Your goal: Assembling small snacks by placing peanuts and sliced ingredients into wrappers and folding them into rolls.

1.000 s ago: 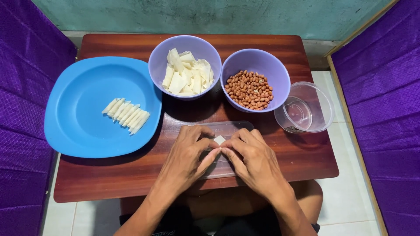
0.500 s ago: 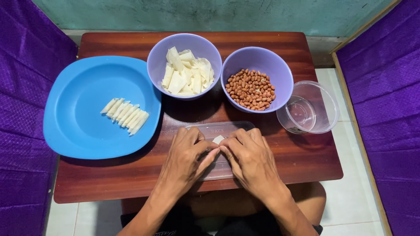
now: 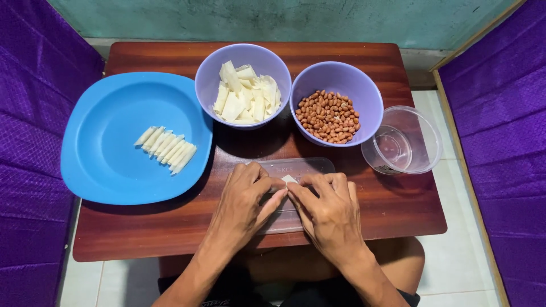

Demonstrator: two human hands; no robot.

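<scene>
on wooden table (image 3: 398, 210), left hand (image 3: 244, 204) and right hand (image 3: 330, 213) pinch small white wrapper (image 3: 289, 179) over clear board (image 3: 296, 167).

Even, fairly bright daylight-like light, soft, from above and slightly from the top of the frame. Short dark shadows fall toward the viewer under the two purple bowls (image 3: 244, 79) and the blue plate (image 3: 102, 165). Mild sheen on the wooden table (image 3: 398, 210) at right. Focus sharp at centre; slight wide-angle bowing at the frame edges. No motion blur.

left hand (image 3: 244, 204) and right hand (image 3: 330, 213) palms down, fingers (image 3: 277, 196) pinched together
</scene>
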